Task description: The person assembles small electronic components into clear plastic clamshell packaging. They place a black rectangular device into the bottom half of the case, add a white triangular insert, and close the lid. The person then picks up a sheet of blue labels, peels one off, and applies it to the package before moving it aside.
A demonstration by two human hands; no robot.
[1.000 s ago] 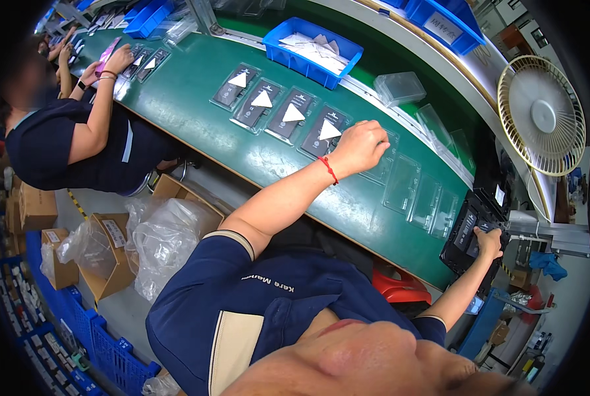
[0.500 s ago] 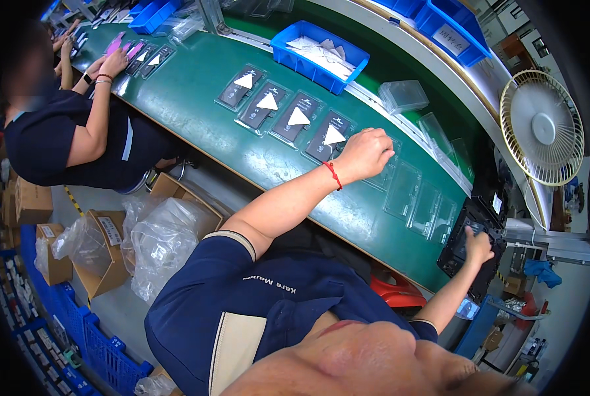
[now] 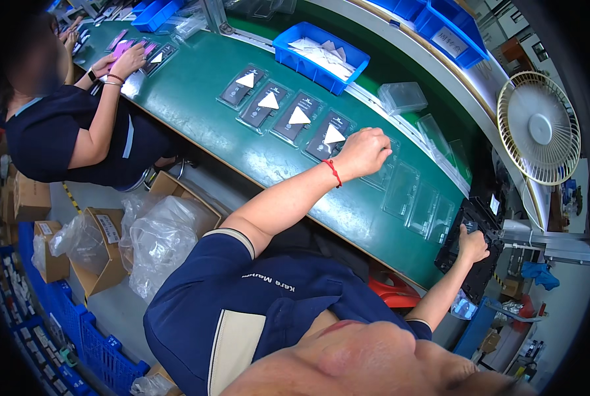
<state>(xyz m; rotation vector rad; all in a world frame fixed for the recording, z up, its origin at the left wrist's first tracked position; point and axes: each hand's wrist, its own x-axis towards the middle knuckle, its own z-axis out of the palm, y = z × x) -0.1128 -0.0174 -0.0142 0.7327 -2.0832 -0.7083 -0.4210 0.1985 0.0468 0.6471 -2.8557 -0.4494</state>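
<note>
My left hand, with a red cord at the wrist, is closed over a clear plastic tray on the green bench. Its fingertips are bent down and turned away, so anything in them is hidden. To its left lie several clear trays, each with a flat black battery pack and a white triangular piece on top. Over at the right end of the bench, my right hand reaches into a black tray, fingers curled at dark contents that I cannot make out.
Several unfilled clear trays lie between my hands. Behind stand a blue bin of white pieces and a stack of clear plastic cases. A fan stands at right. At left a co-worker handles a pink piece.
My left hand stays almost in place over the same tray. My right hand remains at the black tray, barely shifted. The co-worker's hands have moved over the pink piece.
</note>
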